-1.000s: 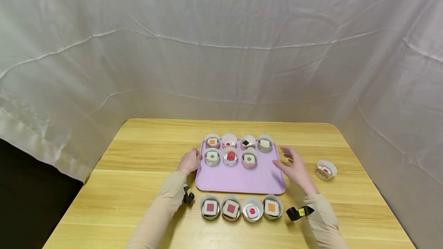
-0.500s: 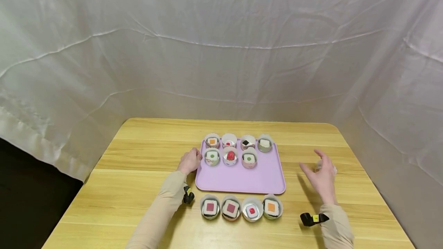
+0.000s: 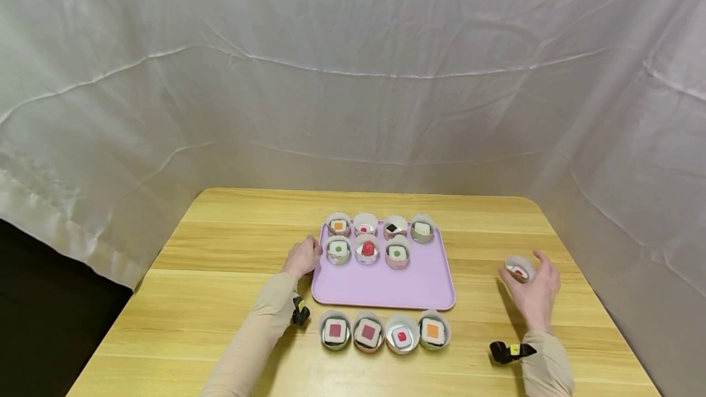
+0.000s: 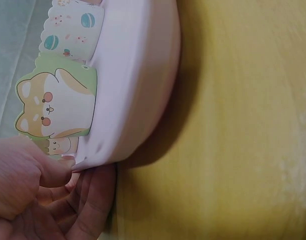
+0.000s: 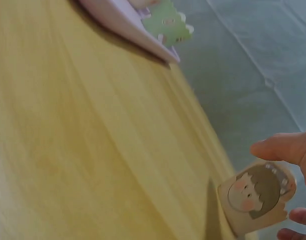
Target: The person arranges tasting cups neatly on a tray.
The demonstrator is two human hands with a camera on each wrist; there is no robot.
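At the left rim of the pale purple tray [image 3: 380,287], my left hand [image 3: 302,257] pinches the edge, thumb on top and fingers curled underneath in the left wrist view. Cake cups with sushi-like pieces stand in two rows on the tray; a dog-patterned cup [image 4: 58,102] is nearest that hand. My right hand [image 3: 534,291] is at a lone paper cup [image 3: 520,269] on the right side of the table, holding a white piece with a red centre. Its thumb and fingers are spread either side of this cup, which shows a cartoon face in the right wrist view.
In front of the tray, a row of several filled cups [image 3: 368,332] lines the wooden table [image 3: 220,299]. The lone cup sits close to the table's right edge. Pale curtains [image 3: 353,109] hang behind and at the sides.
My right hand has moved right from beside the tray to the lone cup, its thumb and fingers now around it. The left hand and the tray stay put.
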